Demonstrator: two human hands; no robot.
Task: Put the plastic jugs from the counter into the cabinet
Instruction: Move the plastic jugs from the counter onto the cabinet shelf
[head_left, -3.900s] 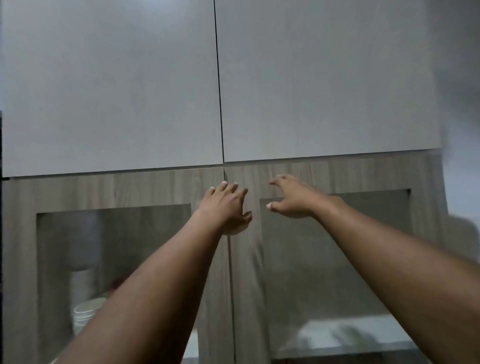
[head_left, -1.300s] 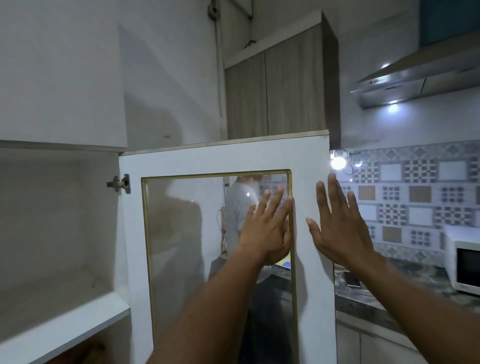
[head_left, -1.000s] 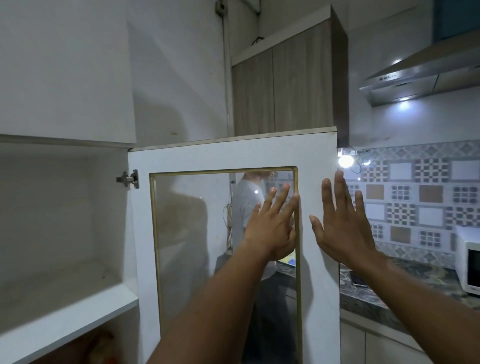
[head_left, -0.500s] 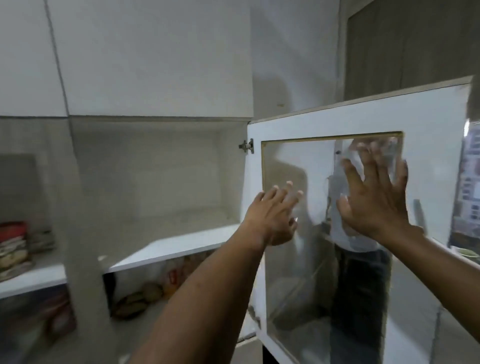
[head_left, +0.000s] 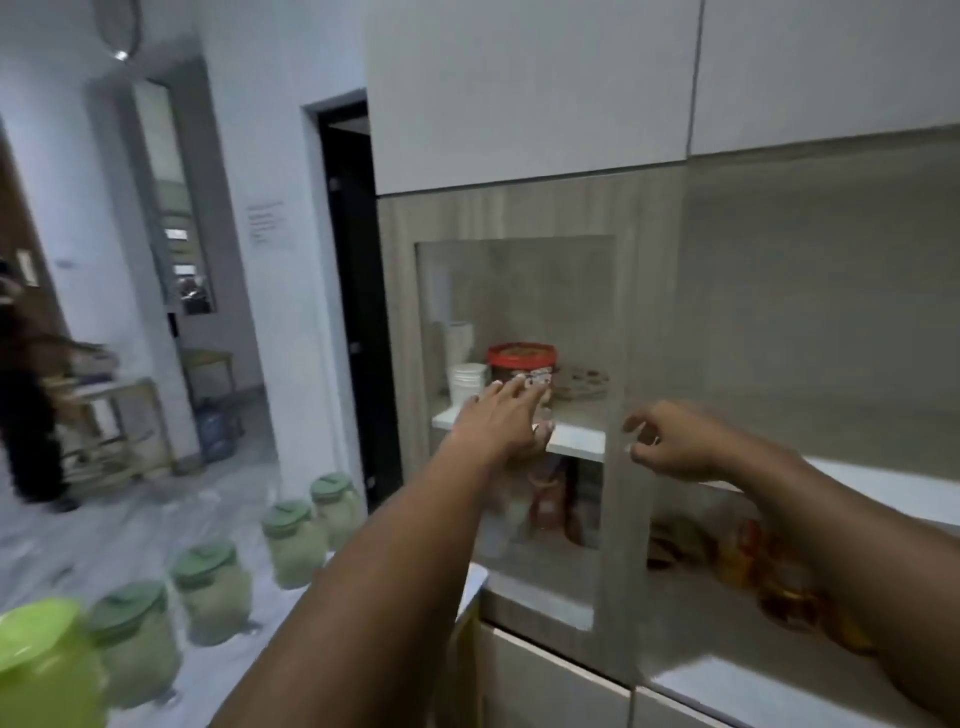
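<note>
Green-lidded pale jugs (head_left: 293, 543), a lime jug (head_left: 44, 660), wood-grain cabinet door (head_left: 519, 218), seemingly red-lidded tub (head_left: 522, 358).

The left cabinet door (head_left: 519, 415) stands shut — its glass pane bars the way to the red-lidded tub (head_left: 522, 361) and white containers (head_left: 467, 382) on the shelf (head_left: 571, 439) behind. Right of the door frame the cabinet is open, with bare shelf room above blurred packets (head_left: 779, 571). Five lidded jugs (head_left: 293, 540) line the surface (head_left: 223, 670) at lower left — close together.
</note>
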